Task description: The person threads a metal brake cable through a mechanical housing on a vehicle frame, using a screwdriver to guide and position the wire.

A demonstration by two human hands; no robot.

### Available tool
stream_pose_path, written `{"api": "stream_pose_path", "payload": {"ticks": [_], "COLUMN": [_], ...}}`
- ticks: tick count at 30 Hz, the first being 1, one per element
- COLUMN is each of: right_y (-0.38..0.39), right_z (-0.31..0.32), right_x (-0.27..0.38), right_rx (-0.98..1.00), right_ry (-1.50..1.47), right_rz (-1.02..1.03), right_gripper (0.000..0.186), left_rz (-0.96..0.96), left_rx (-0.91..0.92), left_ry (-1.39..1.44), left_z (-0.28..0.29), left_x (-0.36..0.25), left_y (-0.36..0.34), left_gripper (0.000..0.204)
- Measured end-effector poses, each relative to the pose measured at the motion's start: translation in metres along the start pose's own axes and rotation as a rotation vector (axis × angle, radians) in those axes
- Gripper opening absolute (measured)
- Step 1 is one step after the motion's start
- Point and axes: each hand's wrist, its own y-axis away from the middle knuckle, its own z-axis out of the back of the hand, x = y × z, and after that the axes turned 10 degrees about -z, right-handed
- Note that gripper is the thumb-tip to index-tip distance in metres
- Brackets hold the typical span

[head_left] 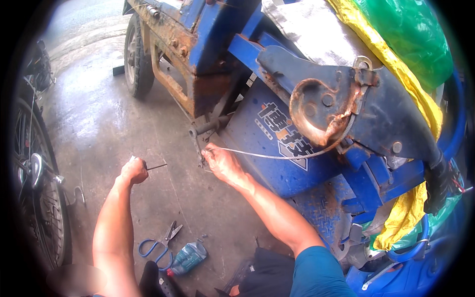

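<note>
My left hand [133, 171] is closed in a fist around a thin dark rod [157, 167] that juts out to the right; its kind is unclear. At the centre my right hand [222, 162] pinches a steel cable [277, 157] beside a metal lever arm [196, 143] on the vehicle's frame. From my fingers the cable sags rightward and runs up to a rusty curved plate [309, 111] on a dark lever bracket [381, 111]. My fingers hide the cable's end at the lever arm.
Blue-handled scissors [168, 242] and a teal bottle [188, 258] lie on the concrete floor near me. A bicycle wheel [42, 193] stands at left. Beyond is the vehicle's tyre [137, 57]; a blue panel [267, 133], yellow cloth [403, 218] and green plastic bag [410, 37] are at right.
</note>
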Motion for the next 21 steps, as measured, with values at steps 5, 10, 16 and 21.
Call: {"api": "stream_pose_path", "payload": {"ticks": [5,10,16,21], "right_y": [0.001,0.025,0.119,0.104], "right_z": [0.002,-0.007,-0.019,-0.049], "right_x": [0.010,-0.014,-0.005,-0.038], "right_rx": [0.078,-0.021,-0.154,0.301], "right_ry": [-0.003,-0.032,0.118,-1.053], "right_rz": [-0.086,-0.088,0.616,-0.634], "right_gripper": [0.032,0.040,0.047,0.054], "left_rz": [0.011,-0.042,-0.041,-0.097], "left_rx": [-0.019,0.060,0.026,0.032], "left_ry": [0.005,-0.070,-0.069,-0.074], "left_z": [-0.001,0.003,0.006,0.004], "left_x": [0.008,-0.015,-0.017,-0.025], "left_y": [0.005,-0.006,-0.005,-0.009], "left_gripper": [0.024,0.023,0.022,0.022]}}
